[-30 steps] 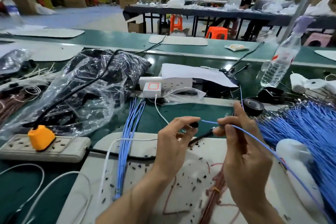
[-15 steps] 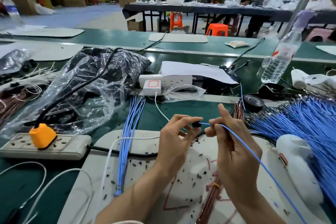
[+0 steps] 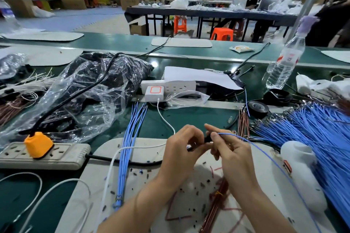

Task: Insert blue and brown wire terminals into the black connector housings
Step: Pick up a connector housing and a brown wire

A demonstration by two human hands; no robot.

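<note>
Over a pale work mat [image 3: 151,191], my left hand [image 3: 181,149] pinches a small black connector housing [image 3: 207,138] between thumb and fingers. My right hand [image 3: 231,149] touches it from the right and pinches a single blue wire [image 3: 265,155] whose end meets the housing; the joint itself is hidden by my fingers. That wire trails down to the right. A bundle of brown wires [image 3: 217,206] lies on the mat under my right wrist. A tied bunch of blue wires [image 3: 128,149] lies to the left.
A big heap of loose blue wires [image 3: 318,138] fills the right side beside a white bottle [image 3: 301,172]. A power strip with an orange plug [image 3: 37,147] sits left, a plastic bag of black parts [image 3: 91,91] behind it. A water bottle [image 3: 284,62] and black tape roll [image 3: 258,108] stand beyond.
My hands have come together: the gap between the housing and the blue wire's end has closed, and my right hand's fingers now touch the housing.
</note>
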